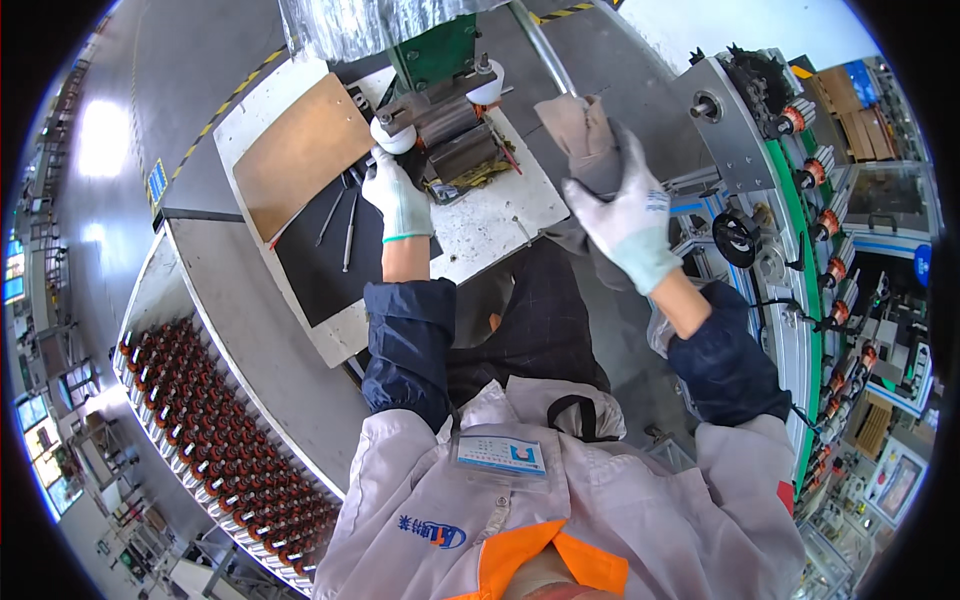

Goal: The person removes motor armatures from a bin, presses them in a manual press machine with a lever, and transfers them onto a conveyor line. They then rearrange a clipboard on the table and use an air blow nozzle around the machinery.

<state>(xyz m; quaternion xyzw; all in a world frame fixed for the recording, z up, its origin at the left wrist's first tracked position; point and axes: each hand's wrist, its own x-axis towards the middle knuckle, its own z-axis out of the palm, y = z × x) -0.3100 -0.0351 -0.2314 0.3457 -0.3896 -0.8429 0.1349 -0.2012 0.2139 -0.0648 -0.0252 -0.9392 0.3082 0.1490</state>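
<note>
A bench press with a green column (pixel 436 58) stands on a white board (pixel 490 232), with a metal cylinder (pixel 446 124) across its front. White round knobs flank that cylinder, a left knob (pixel 393 138) and a right knob (pixel 484 84). My left hand (pixel 402 202), in a white glove, is closed right below the left knob; its fingertips are partly hidden, and what they hold is unclear. My gloved right hand (pixel 628 215) grips a lever handle wrapped in brown cloth (pixel 578 128), at the end of a metal rod (pixel 543 48). A dark block (pixel 465 158) lies below the cylinder.
Two thin metal tools (pixel 349 235) rest on a black mat (pixel 308 262) beside a brown sheet (pixel 300 150). At lower left, a tray (pixel 255 330) holds rows of copper-wound rotors (pixel 220 430). On the right runs a green-edged conveyor (pixel 790 215) carrying more rotors (pixel 826 224).
</note>
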